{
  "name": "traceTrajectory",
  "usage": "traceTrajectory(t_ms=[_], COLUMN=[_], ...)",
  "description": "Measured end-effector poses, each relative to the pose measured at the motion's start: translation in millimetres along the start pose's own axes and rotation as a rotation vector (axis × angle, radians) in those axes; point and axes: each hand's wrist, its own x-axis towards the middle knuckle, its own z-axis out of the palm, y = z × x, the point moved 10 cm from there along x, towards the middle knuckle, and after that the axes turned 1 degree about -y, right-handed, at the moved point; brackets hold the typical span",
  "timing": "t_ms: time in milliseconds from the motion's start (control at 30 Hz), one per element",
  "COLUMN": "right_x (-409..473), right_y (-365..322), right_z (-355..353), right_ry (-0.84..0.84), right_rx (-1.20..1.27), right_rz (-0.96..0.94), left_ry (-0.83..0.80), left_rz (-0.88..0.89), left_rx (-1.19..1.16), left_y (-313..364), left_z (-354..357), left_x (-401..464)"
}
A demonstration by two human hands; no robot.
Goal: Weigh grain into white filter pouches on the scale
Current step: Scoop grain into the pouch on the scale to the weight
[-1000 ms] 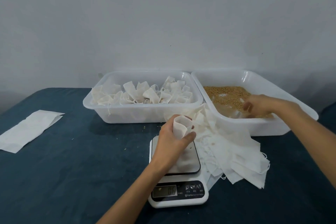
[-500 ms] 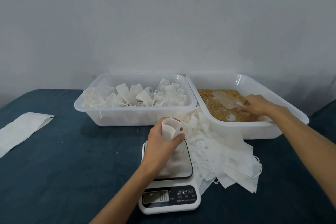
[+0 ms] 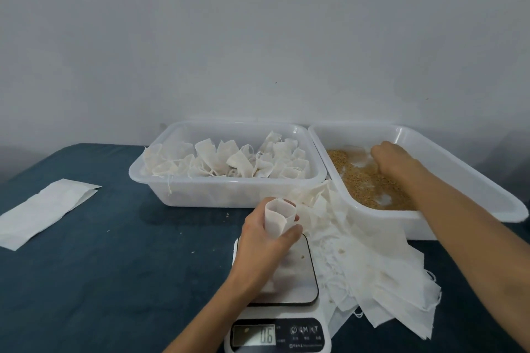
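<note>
Risk: the open filter pouch point(image 3: 279, 218), gripped upright in the left hand point(image 3: 265, 249) over the scale point(image 3: 282, 289), is soft; a squeezed mouth or unsteady pour would likely scatter grain onto the bench point(image 3: 114, 252). The hand's weight may skew the reading.

Left tub point(image 3: 223, 195), centre frame: filled pouches, standing.

Loose pile of flat pouches point(image 3: 372, 272), beside the scale.

Right tub point(image 3: 415, 223): grain point(image 3: 364, 183), thinly spread; right hand point(image 3: 390, 159) is down in it, fingers curled, whether it holds anything cannot be told.
</note>
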Motion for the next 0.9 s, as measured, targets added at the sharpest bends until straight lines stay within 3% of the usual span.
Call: traceTrajectory(t_ms=[367,500,900], right_x=[-2,-7,-29], right_y=[-38,-24,40], right_z=[4,11,11], right_ry=[-0.122,-0.139,0.022], right_rx=[0.197,0.361,0.424], right_rz=[-0.117,-0.004,0.183], left_ry=[0.001,0.009,0.009], left_rz=[-0.008,0.001,-0.006], left_rx=[-0.043,-0.067,-0.090], left_y=[3,5,1], left_z=[-1,-3,-5], left_x=[-1,-1,0])
